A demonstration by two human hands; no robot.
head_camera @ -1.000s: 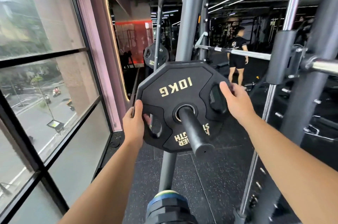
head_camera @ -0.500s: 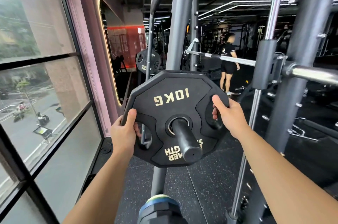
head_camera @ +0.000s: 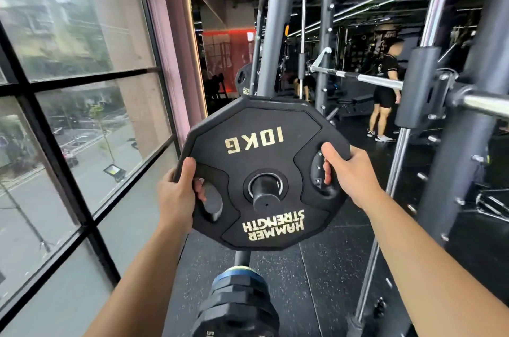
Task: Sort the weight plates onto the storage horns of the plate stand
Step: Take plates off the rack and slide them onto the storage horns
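A black 10 kg plate point(head_camera: 256, 160) with gold lettering hangs upside down on a dark storage horn point(head_camera: 265, 194), whose blunt end pokes through the plate's centre hole toward me. My left hand point(head_camera: 177, 193) grips the plate's lower left grip hole. My right hand point(head_camera: 348, 171) grips the right grip hole. The horn belongs to a grey upright post point(head_camera: 278, 22) of the stand. Below, on a lower horn, sit several stacked plates point(head_camera: 239, 306), one with a blue-green rim.
A large window wall point(head_camera: 68, 127) runs along the left. To the right stand rack uprights point(head_camera: 479, 105) and a chrome bar point(head_camera: 366, 78). A person point(head_camera: 385, 94) stands far back. Another black plate point(head_camera: 243, 80) hangs behind the post. Black rubber floor point(head_camera: 316, 281) lies below.
The plate has slid outward along the horn toward me, so less of the horn sticks out in front of it. Both hands keep their grip.
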